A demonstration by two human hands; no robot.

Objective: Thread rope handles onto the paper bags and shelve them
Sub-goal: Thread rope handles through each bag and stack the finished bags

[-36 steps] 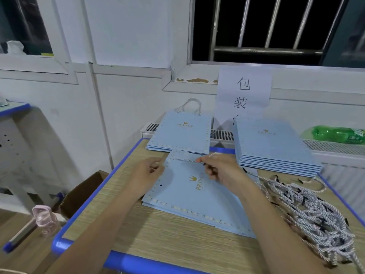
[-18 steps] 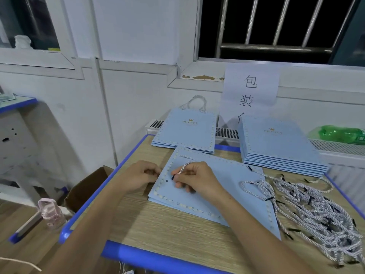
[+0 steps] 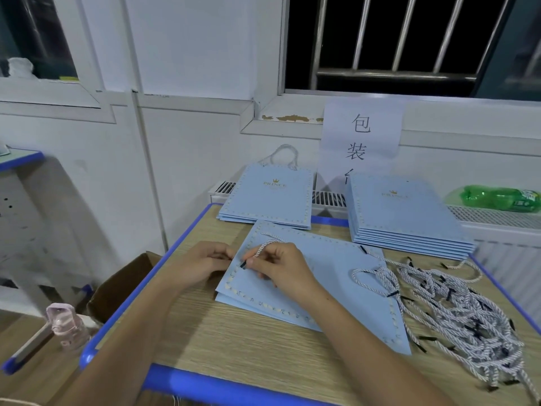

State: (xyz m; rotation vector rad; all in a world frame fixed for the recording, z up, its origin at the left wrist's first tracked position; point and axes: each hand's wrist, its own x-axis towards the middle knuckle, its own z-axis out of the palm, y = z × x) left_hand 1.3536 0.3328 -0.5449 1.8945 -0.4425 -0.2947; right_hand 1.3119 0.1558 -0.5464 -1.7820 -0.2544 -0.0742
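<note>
A flat light-blue paper bag (image 3: 336, 282) lies across the middle of the table. My right hand (image 3: 281, 266) pinches a white twisted rope handle (image 3: 265, 247) near its black tip, and the tip touches the bag's left edge. My left hand (image 3: 202, 263) holds that left edge of the bag. A tangled pile of rope handles (image 3: 456, 312) lies on the table to the right. A short stack of bags (image 3: 269, 197), the top one with a rope handle, sits at the back left. A taller stack of bags (image 3: 407, 218) sits at the back right.
The wooden table has a blue rim (image 3: 222, 385). A paper sign (image 3: 360, 139) leans on the wall behind the stacks. A green bottle (image 3: 497, 197) lies on the radiator at right. A cardboard box (image 3: 123, 285) and a pink bottle (image 3: 68, 326) stand on the floor at left.
The bag has been laid flat on the table. My right hand has come down and left with the rope, bringing its black tip to the bag's left edge. My left hand stays at that edge.
</note>
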